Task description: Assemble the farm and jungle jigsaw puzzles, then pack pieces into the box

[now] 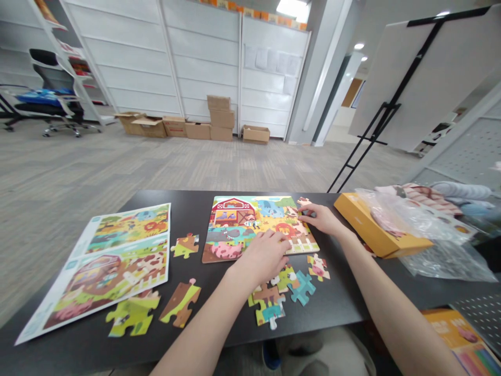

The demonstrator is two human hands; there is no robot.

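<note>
The farm puzzle (250,224) sits on the dark table (344,308). My left hand (266,256) lies on its lower edge, fingers together and flat. My right hand (319,219) touches its upper right corner, fingers together; I can't tell if they're clamped on a piece. Loose pieces (274,295) lie just below. The picture sheet (105,266) lies left, the yellow box (376,224) right.

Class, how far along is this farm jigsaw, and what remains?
Mostly assembled: the barn and animals of the farm jigsaw already sit together. In hand: the left hand rests on its lower edge, the right hand at its right edge. Remaining: loose pieces, including a blue piece below it and a green-and-orange piece beside it.
</note>
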